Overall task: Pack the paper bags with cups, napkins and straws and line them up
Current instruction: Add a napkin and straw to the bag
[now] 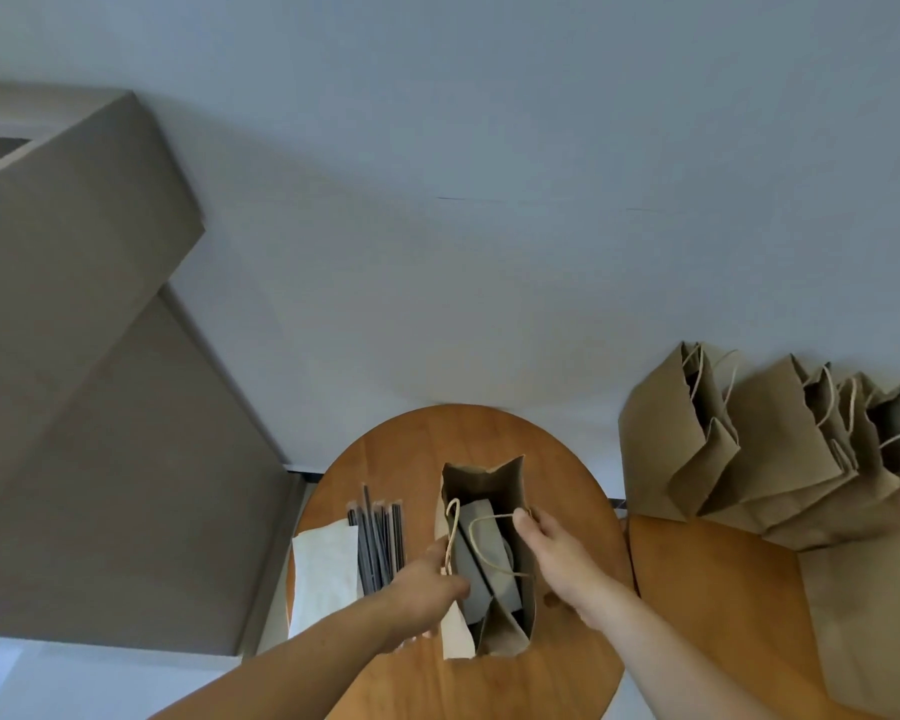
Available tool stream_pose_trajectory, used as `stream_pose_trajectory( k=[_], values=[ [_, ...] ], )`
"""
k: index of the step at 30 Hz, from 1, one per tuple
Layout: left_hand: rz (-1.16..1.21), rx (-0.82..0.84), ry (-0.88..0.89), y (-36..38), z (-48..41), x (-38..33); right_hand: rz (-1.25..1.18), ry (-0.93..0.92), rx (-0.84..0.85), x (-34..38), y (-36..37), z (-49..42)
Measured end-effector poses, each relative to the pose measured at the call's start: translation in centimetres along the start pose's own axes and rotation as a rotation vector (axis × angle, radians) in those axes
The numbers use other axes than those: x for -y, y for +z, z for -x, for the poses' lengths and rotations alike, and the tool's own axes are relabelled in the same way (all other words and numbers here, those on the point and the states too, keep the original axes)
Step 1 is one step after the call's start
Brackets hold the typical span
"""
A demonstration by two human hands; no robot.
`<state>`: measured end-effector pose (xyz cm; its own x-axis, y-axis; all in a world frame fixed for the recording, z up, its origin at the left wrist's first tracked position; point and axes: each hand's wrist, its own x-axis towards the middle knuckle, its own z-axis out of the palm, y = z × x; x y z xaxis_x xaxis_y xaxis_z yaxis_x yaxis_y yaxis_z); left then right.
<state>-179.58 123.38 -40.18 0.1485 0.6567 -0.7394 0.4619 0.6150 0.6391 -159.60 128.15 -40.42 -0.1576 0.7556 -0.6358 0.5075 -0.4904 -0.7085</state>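
**Thin rim and tall bag: a tear or a tip is the risk**

The bag (481,478) stands open in the middle of the round table (422,683). It is held apart at the mouth from both sides. The left hand (427,579) is curled over the left rim, and the right hand (552,553) pinches the right rim by the handle (489,550). A grey load (489,517) is seen inside; what it is cannot be told.

The paper may be torn at the rim if the sides are pulled further apart. The handle hangs across the mouth and may catch whatever is put in next. Once one hand is let go, the tall bag may be tipped over.

The straws (380,543) and napkins (326,574) lie just beside the left arm and may be swept off by it. The row (749,449) at the right leans, so it may be toppled when this bag is added.
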Motion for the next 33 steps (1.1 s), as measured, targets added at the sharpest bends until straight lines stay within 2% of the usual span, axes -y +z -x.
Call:
stream_pose_trajectory(
  k=[6, 15, 18, 20, 23, 27, 33],
  values=[
    [0.043, -0.076, 0.047, 1.1, -0.6, -0.8, -0.100, -0.064, 0.029, -1.1, 2.0, -0.1],
    [-0.007, -0.138, 0.088, 1.1, -0.8, -0.6, 0.048, -0.092, 0.022, -1.1, 2.8, -0.6],
    [0.022, -0.188, 0.049, 0.9, -0.8, 0.7, 0.048, -0.111, -0.057, -0.3, 1.4, -1.8],
    [0.023, -0.162, 0.004, 1.3, -0.7, 1.1, 0.024, -0.133, -0.106, 0.6, 0.6, -2.6],
    [-0.047, -0.154, -0.031, 2.1, -0.9, 1.4, 0.024, -0.112, -0.037, 1.4, 0.4, -3.9],
    [-0.100, -0.192, 0.023, 1.8, -1.1, 0.3, 0.161, -0.098, -0.002, 1.3, 1.8, -4.3],
    [-0.183, -0.069, 0.116, 1.8, -1.5, -1.3, 0.089, -0.088, -0.080, 1.5, 3.2, -3.1]
  ],
)
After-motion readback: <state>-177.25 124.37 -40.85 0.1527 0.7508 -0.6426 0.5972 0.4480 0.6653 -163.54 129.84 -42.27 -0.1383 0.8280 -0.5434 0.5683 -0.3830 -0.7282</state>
